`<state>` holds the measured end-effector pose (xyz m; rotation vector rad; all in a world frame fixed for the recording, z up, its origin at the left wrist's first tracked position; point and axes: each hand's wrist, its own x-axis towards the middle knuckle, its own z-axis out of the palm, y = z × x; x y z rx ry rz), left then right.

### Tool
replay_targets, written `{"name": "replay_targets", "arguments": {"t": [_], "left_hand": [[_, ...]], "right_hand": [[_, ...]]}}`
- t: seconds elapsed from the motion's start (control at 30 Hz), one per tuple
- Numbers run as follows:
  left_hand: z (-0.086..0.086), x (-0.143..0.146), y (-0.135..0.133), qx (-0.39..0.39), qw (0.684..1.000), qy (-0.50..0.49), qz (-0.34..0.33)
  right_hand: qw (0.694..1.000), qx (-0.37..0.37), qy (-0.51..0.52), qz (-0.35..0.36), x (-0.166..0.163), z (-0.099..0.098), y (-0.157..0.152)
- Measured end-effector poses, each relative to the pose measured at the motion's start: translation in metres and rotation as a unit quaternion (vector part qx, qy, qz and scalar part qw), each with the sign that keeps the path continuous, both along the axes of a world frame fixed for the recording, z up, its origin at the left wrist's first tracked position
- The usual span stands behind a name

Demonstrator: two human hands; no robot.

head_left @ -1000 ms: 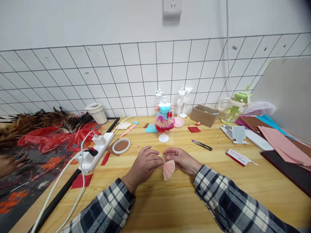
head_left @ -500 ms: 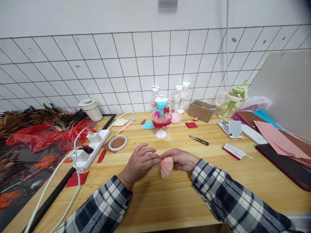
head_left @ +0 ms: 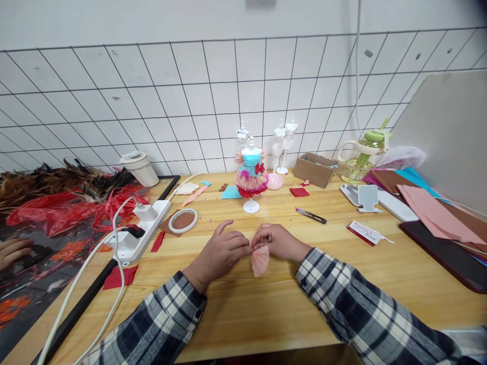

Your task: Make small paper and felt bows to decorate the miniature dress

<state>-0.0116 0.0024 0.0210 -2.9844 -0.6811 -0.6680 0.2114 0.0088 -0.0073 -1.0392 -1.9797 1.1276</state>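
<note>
A small fan of pleated pink crepe paper (head_left: 261, 262) hangs between my two hands, its gathered end up and its wide edge down. The fingertips of my left hand (head_left: 224, 252) pinch the gathered end from the left, with the thumb raised. My right hand (head_left: 279, 242) has its fingers curled and pinches the same end from the right. Fingertips hide the tip of the gather. Beyond the hands, a mini mannequin (head_left: 251, 175) on a white stand wears a blue bodice, a layered pink and red skirt and a red bow.
On the left lie a power strip (head_left: 142, 230) with white cables, a tape roll (head_left: 183, 221) and red paper scraps (head_left: 119, 277). Thread snips (head_left: 311, 215), a cardboard box (head_left: 315, 170), a phone stand (head_left: 368, 197) and pink paper sheets (head_left: 437, 213) are to the right. Another person's hand (head_left: 14, 252) shows at far left.
My right-hand fingers have curled in more tightly at the gathered end, and my left fingers have drawn closer together. Another person's hand has come further into view at the left.
</note>
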Motion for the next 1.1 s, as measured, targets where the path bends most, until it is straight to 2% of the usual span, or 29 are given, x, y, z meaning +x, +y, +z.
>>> {"name": "replay_targets", "arguments": {"t": [0.17, 0.3, 0.57, 0.77, 0.83, 0.9, 0.93, 1.0, 1.1], "left_hand": [[0.0, 0.002, 0.001, 0.011, 0.999, 0.041, 0.016], [-0.002, 0.004, 0.002, 0.007, 0.999, 0.039, 0.018], [-0.01, 0.013, -0.001, -0.014, 0.997, 0.055, 0.054], [-0.013, 0.021, -0.002, -0.078, 0.989, 0.043, 0.118], [-0.014, 0.025, -0.003, -0.088, 0.987, 0.03, 0.129], [-0.016, 0.027, -0.003, -0.097, 0.985, 0.011, 0.14], [-0.017, 0.028, -0.003, -0.1, 0.985, 0.0, 0.139], [-0.018, 0.028, -0.003, -0.094, 0.987, -0.03, 0.126], [-0.017, 0.026, -0.002, -0.073, 0.986, -0.084, 0.124]], "right_hand": [[0.972, 0.19, -0.138, 0.028, 0.004, 0.005, -0.001], [0.93, 0.287, -0.228, 0.031, 0.005, 0.011, -0.004], [0.829, 0.415, -0.371, 0.052, 0.0, 0.029, -0.014], [0.801, 0.425, -0.419, 0.042, -0.006, 0.046, -0.022], [0.805, 0.416, -0.421, 0.042, -0.008, 0.05, -0.023], [0.824, 0.392, -0.406, 0.043, -0.007, 0.049, -0.02], [0.843, 0.37, -0.388, 0.042, -0.005, 0.046, -0.018], [0.899, 0.299, -0.318, 0.019, 0.002, 0.037, -0.011], [0.984, 0.134, -0.113, -0.026, 0.012, 0.019, 0.001]]}}
